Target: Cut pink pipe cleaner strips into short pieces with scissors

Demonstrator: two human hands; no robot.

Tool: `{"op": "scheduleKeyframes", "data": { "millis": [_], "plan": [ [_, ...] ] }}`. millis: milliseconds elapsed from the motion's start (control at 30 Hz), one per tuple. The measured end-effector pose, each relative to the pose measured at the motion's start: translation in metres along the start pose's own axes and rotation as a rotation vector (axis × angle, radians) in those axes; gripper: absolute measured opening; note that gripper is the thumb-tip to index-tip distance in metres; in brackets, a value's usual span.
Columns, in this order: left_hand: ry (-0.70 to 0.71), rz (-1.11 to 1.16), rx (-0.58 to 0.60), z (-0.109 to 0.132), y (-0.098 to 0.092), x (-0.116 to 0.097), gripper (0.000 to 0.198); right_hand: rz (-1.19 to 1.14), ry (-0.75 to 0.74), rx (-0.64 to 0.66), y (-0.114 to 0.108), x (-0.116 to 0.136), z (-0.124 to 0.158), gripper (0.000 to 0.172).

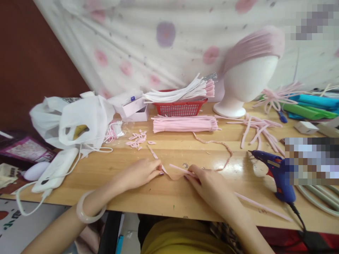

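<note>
The left hand (143, 173) is nearly closed, with thumb and fingertips pinching one stretch of a pink pipe cleaner (178, 169) that lies bent on the table (169, 201) near its front edge. The right hand (209, 185) is curled too, its fingertips gripping the same pipe cleaner close by. A glue gun (279, 174) rests off to the right, apart from both hands.

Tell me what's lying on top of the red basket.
A bundle of white fuzzy stems with pink ends lies across the rim of the red basket. Whatever is inside the basket is hidden beneath them.
</note>
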State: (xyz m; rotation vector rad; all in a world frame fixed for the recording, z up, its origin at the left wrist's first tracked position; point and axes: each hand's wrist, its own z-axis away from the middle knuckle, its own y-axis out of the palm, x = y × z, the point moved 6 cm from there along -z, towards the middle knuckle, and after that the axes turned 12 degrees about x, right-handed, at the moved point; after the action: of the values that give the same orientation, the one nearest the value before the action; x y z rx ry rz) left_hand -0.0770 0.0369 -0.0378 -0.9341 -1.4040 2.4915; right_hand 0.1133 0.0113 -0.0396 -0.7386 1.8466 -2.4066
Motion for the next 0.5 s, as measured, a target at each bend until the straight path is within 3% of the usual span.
{"op": "scheduleKeyframes", "data": {
  "millis": [100,200,267,367,500],
  "plan": [
    [0.003,-0.030,-0.093,0.002,-0.018,0.011,0.018,0.099,0.071,-0.029,-0.001,-0.006,-0.003,0.024],
    [-0.077,-0.007,-0.303,0.007,-0.052,0.035,0.018,0.092,0.120,-0.067,-0.002,-0.015,-0.004,0.025],
    [-0.116,0.015,-0.376,0.008,-0.071,0.049,0.021,0.051,0.142,-0.102,-0.003,-0.019,-0.003,0.023],
    [-0.137,0.088,-0.413,0.009,-0.085,0.060,0.031,-0.012,0.146,-0.140,-0.004,-0.021,-0.001,0.018],
    [-0.077,0.177,-0.393,0.010,-0.094,0.052,0.035,-0.067,0.144,-0.163,-0.006,-0.020,-0.002,0.019]
  ]
}}
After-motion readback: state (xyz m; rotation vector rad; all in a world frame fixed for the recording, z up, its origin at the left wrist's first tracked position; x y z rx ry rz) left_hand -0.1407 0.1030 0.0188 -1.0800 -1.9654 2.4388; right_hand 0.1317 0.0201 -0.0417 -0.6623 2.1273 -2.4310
